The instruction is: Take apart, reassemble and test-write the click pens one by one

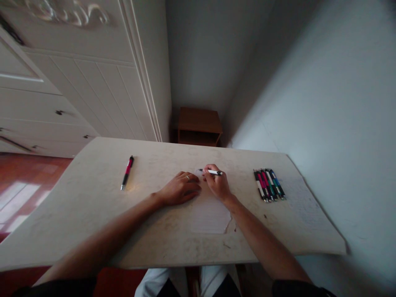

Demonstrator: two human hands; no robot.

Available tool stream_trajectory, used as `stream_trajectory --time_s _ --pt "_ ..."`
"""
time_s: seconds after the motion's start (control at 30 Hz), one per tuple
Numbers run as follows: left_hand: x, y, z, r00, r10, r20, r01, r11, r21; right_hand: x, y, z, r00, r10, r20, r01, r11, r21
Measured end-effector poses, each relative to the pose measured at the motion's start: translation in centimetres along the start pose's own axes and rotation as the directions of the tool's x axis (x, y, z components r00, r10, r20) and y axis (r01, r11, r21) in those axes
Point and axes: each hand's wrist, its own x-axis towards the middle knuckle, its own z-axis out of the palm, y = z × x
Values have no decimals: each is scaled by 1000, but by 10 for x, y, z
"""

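A white pen [214, 172] with dark ends is pinched between the fingers of my right hand [218, 185]. Its tip points left, close to the top of a sheet of paper [210, 216] with a torn right edge. My left hand [181, 189], a ring on one finger, lies flat with its fingertips on the paper's left side. Further left, a pink and black pen [127, 172] lies by itself. To the right of my right hand, several pens [269, 185] in white, pink, green and blue lie side by side in a row.
The pale table [154, 243] carries everything. A second sheet with faint writing [305, 202] lies at its right end. A white cabinet [93, 95] stands behind on the left, a wall [340, 103] on the right, and a small brown wooden stand [200, 119] beyond the far edge.
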Motion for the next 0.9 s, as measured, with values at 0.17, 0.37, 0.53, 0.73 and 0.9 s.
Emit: stream_trajectory --time_s 0.17,0.37,0.53,0.73,0.9 --pt "-1 -2 2 1000 -12 4 12 1000 -5 -1 2 0 1000 19 17 -19 1000 5" --pt "-1 -2 1 1000 -10 9 10 1000 -5 -1 1 0 999 -28 21 29 999 -34" --pt "-1 -1 0 1000 -10 -8 10 1000 -1 -2 2 -1 999 -28 -40 28 999 -16" --pt "0 0 -1 1000 -2 -14 2 1000 3 -2 -3 0 996 -84 25 86 991 -98" --pt "0 0 0 1000 -7 -6 7 1000 10 -1 0 1 992 -94 -79 84 989 -119"
